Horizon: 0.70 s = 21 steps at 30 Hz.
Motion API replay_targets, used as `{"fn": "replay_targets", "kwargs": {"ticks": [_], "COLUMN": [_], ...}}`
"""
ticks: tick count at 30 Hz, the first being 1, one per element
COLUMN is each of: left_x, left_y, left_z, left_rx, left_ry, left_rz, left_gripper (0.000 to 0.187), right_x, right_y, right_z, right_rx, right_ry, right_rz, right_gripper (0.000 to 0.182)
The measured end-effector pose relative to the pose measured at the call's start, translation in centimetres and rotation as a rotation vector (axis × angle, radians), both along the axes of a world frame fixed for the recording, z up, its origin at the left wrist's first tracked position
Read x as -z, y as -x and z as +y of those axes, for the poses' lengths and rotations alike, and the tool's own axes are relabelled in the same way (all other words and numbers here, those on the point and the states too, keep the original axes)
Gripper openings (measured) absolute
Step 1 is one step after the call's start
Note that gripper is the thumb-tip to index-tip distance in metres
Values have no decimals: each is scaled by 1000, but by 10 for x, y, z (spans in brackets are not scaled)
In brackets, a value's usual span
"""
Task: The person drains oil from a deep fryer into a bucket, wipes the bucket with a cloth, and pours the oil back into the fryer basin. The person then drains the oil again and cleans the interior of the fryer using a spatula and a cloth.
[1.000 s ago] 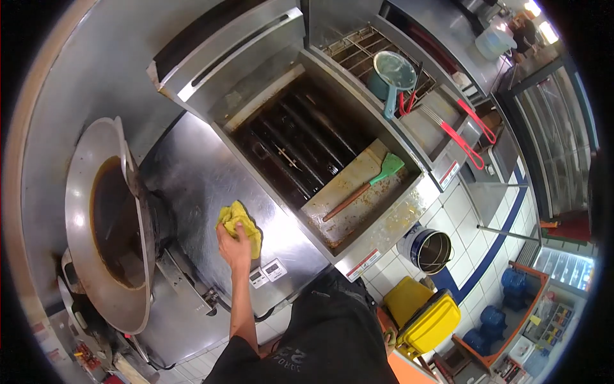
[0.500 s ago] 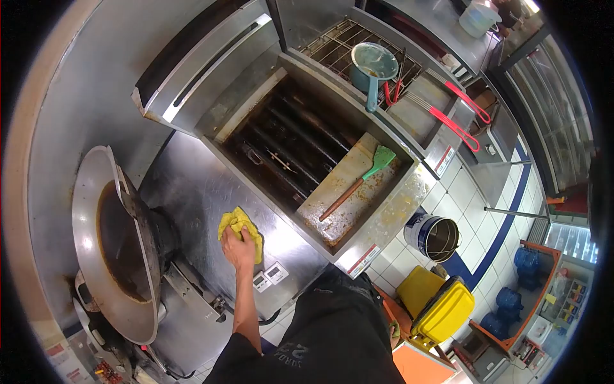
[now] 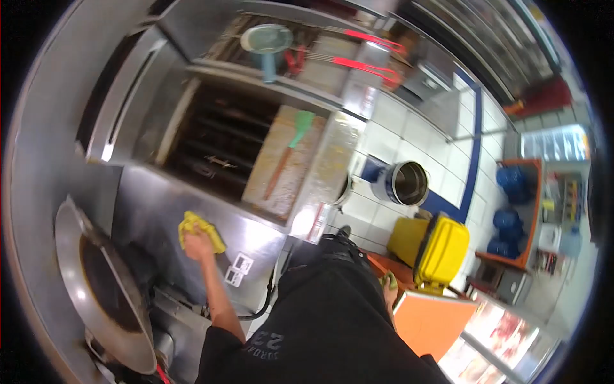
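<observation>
My left hand (image 3: 197,246) presses a crumpled yellow cloth (image 3: 208,233) onto the steel counter (image 3: 147,198), with its fingers closed over it. Just right of that hand, two small white timers (image 3: 238,269) lie on the counter. Low beside my body, my right hand (image 3: 389,296) is partly hidden by the dark shirt and is closed on a greenish cloth (image 3: 387,280). Behind the counter, a green brush (image 3: 300,128) with a wooden handle rests on the metal plate (image 3: 262,163) in the fryer basin.
A large wok (image 3: 77,275) with dark liquid stands at the left. A blue-green pot (image 3: 267,40) and red-handled tools (image 3: 364,64) sit at the back. On the tiled floor are a metal bucket (image 3: 409,183) and a yellow bin (image 3: 442,251); an orange panel (image 3: 428,320) is nearby.
The view has turned and shifted, so the fryer and counter appear further left. My right hand with the greenish cloth shows more clearly. My left hand stays on the yellow cloth.
</observation>
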<state>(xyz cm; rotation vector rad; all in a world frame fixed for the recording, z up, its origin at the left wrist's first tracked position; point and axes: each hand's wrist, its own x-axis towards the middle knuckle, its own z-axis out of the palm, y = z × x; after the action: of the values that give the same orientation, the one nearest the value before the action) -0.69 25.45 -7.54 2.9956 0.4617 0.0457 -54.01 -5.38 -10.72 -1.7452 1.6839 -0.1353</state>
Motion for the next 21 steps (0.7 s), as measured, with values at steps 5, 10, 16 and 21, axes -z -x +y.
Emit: {"fn": "replay_targets", "kwargs": {"ticks": [5,10,16,21], "left_x": [6,-104,-215,-192], "left_y": [-27,13,133,230], "left_z": [36,-54,-207,-284], "left_rx": [-47,17,218,499], "left_ry": [295,871,1278,1004], "left_rz": [70,-163,-221,209], "left_gripper": [52,49,39,20], "right_x": [4,-3,-8,33], "right_y": [0,1,-7,-4], "right_z": [-6,-24,-70,-133], "right_rx": [291,368,387,374], "right_ry": [34,108,54,-84], "right_rz": [35,-125,-299,-286], "right_gripper": [46,45,47,49]}}
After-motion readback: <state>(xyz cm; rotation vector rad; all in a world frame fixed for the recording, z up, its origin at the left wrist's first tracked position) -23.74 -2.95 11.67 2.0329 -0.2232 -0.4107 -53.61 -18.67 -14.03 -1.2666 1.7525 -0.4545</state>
